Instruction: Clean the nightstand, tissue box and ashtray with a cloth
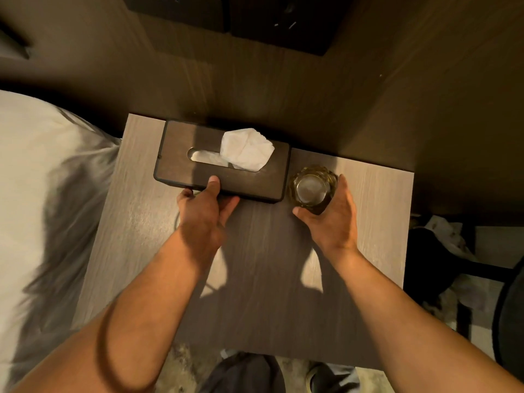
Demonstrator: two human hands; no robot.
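Note:
A dark brown wooden tissue box (181, 148) with a white tissue (246, 150) sticking out of its slot lies at the back of the pale wood nightstand (136, 222). My left hand (204, 214) grips the box's front edge, thumb on top and fingers under it. Right beside the box stands an amber glass ashtray (312, 185). My right hand (331, 217) wraps around the ashtray's near and right sides. No cloth is in view.
A bed with white linen (37, 194) lies against the nightstand's left side. A dark wood wall panel (255, 86) rises behind it. A dark chair (510, 321) and a dark bin (428, 262) stand on the floor to the right.

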